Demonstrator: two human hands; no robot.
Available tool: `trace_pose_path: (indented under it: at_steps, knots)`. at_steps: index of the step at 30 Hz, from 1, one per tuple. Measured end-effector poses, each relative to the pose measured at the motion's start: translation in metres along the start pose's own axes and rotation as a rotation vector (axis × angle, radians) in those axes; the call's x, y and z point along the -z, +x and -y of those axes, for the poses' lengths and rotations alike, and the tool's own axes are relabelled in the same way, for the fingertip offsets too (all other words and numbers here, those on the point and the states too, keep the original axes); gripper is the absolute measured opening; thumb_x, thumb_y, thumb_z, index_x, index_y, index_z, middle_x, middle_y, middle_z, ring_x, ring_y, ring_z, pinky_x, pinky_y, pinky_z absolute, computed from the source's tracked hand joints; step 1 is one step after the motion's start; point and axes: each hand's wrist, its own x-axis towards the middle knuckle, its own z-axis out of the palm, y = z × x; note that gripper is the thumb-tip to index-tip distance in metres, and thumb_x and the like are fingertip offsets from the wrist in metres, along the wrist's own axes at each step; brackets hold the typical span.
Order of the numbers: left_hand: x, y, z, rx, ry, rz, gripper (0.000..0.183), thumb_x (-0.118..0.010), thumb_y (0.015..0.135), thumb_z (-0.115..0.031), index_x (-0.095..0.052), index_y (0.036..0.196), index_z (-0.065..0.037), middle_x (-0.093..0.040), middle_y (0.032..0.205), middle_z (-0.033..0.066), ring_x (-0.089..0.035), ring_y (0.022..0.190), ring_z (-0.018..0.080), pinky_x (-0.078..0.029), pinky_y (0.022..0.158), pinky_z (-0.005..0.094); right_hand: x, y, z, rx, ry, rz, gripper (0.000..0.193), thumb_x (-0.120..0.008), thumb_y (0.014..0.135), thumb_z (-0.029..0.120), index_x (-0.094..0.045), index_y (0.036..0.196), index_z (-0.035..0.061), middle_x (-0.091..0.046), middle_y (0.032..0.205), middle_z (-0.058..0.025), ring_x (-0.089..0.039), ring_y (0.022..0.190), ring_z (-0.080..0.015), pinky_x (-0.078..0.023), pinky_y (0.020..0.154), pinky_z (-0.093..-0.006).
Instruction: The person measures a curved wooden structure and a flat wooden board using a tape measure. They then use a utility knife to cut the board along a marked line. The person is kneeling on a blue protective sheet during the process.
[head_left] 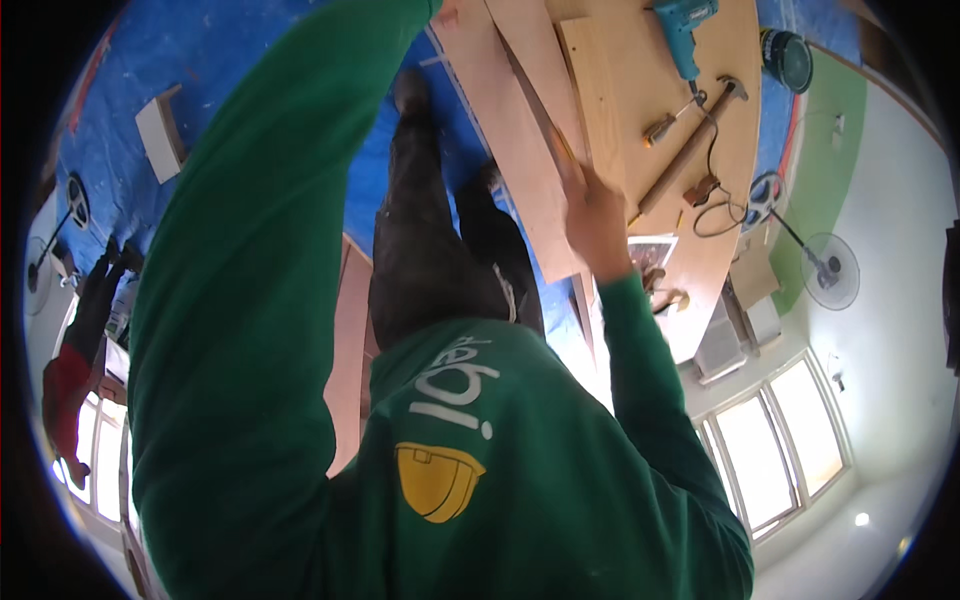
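My right hand (597,222) is closed around a thin pencil-like stick (563,143), its orange-looking end pointing away from me. This hand rests over a long pinkish wooden board (535,215), beside a narrower pale plank (592,110). A long dark gap or edge line runs along the boards near the stick. My left arm, in a green sleeve (290,180), stretches to the far edge of the boards; the hand itself lies beyond the upper edge of the picture.
On the plywood top (625,60) to the right lie a teal power drill (685,35), a hammer (690,148), a screwdriver (668,125) and a looped cord (715,215). A dark tub (787,62) stands past it. A person in red (70,395) is far left, above blue floor sheeting (240,60).
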Motion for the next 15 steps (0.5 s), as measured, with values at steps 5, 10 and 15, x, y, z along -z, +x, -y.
trace_pose_path:
  at_steps: [5,10,15]
  knots:
    - [-0.017,-0.001,-0.001,-0.021,-0.035,-0.002,0.132,-0.097,0.063,-0.036,-0.018,0.168,-0.028,-0.01,0.174,0.0193,-0.007,0.161,0.0372,-0.019,0.123,0.0673,0.086,-0.152,0.036,-0.401,0.162,0.184,0.04,-0.049,0.108,0.012,-0.059,0.146,0.0097,-0.073,0.118,-0.0204,-0.068,0.06,-0.0287,-0.053,0.051,-0.0353]
    - [-0.023,-0.001,-0.005,-0.024,-0.079,-0.032,0.131,-0.098,0.062,-0.036,-0.019,0.167,-0.028,-0.01,0.174,0.0194,-0.007,0.161,0.0372,-0.019,0.123,0.0671,-0.028,0.002,-0.025,0.104,-0.094,0.018,0.035,-0.054,0.104,0.018,-0.059,0.135,0.0034,-0.069,0.114,-0.0282,-0.071,0.083,-0.044,-0.056,0.069,-0.0535]
    - [-0.006,-0.001,-0.008,-0.03,-0.043,0.006,0.131,-0.098,0.062,-0.039,-0.02,0.167,-0.029,-0.009,0.174,0.019,-0.007,0.161,0.0372,-0.019,0.123,0.0674,-0.051,0.134,0.012,0.066,-0.065,-0.058,0.029,-0.047,0.105,0.024,-0.065,0.103,0.0024,-0.069,0.084,-0.0239,-0.068,0.078,-0.0472,-0.054,0.066,-0.0548]
